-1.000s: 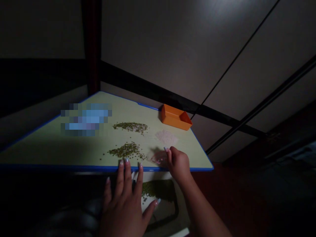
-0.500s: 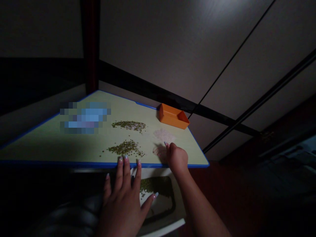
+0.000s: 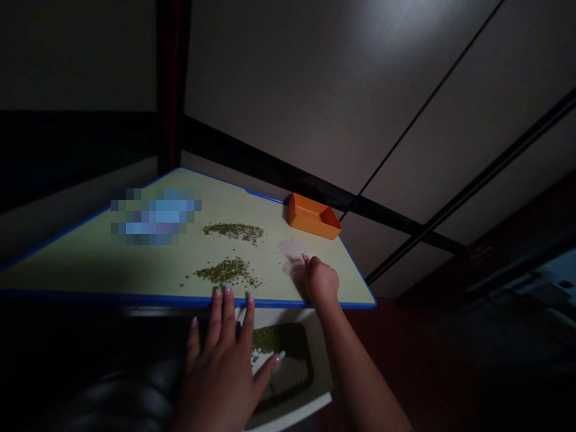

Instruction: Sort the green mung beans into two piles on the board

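Note:
My left hand (image 3: 229, 366) lies palm down with fingers spread, its fingertips at the near blue edge of the pale green table (image 3: 135, 270). Just beyond those fingertips is a loose heap of small green beans (image 3: 225, 271). A second strip of green beans (image 3: 234, 230) lies farther back. My right hand (image 3: 321, 282) is closed low over the tabletop, thumb on top; whatever its fingers hold is hidden. Beside its thumb spreads a thin patch of pale, whitish grains (image 3: 293, 248), with a shadowed patch closer to the hand.
An orange open box (image 3: 315, 219) stands at the table's far right edge. On the left lies a blurred-out blue item (image 3: 162, 215). Below the near edge, a white bin (image 3: 321, 354) contains more green beans. Cabinet panels (image 3: 288, 90) rise right behind the table.
The view has shifted slightly. My right hand has moved a little away from me and to the right beside the pale grains, still closed. My left hand stays spread at the edge.

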The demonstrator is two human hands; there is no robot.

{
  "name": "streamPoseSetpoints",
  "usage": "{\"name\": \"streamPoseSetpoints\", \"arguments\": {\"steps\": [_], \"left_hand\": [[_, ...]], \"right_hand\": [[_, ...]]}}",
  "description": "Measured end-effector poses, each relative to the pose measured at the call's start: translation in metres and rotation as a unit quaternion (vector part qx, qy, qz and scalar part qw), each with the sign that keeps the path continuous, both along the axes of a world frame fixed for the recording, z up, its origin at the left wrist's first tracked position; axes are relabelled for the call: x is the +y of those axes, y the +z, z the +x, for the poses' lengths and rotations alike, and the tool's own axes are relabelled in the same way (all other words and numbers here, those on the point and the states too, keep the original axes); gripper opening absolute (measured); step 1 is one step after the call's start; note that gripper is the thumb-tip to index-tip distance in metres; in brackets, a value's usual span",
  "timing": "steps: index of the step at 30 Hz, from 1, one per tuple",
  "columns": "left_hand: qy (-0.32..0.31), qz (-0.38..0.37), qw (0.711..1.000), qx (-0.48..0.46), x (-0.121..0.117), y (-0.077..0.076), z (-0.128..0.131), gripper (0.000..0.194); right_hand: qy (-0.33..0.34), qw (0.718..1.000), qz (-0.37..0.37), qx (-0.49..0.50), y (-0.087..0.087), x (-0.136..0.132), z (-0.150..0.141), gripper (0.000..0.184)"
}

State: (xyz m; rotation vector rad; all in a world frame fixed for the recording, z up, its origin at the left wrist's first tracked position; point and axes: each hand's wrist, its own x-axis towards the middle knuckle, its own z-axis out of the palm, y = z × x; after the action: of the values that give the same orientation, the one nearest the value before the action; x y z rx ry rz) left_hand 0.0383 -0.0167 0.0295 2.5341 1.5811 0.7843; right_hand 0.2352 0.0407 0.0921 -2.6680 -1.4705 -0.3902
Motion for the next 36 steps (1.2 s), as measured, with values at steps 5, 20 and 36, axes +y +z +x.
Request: {"name": "streamPoseSetpoints", "arguments": {"steps": [5,20,36], "left_hand": [[0.000,0.002,1.000,-0.012,0.001,-0.003,0.000,0.080],[-0.006,0.017,1.000,-0.018,0.000,-0.005,-0.001,0.079],[-0.003,0.012,1.000,-0.010,0.000,-0.004,0.000,0.084]], "right_hand": [[0.007,0.999,0.048,0.015,-0.002,0.006,0.010,0.047],[0.141,0.990,0.011,0.025,-0.002,-0.007,-0.028,0.043],[-0.018,1.000,0.021,-0.007,-0.001,0.011,0.006,0.049]]}}
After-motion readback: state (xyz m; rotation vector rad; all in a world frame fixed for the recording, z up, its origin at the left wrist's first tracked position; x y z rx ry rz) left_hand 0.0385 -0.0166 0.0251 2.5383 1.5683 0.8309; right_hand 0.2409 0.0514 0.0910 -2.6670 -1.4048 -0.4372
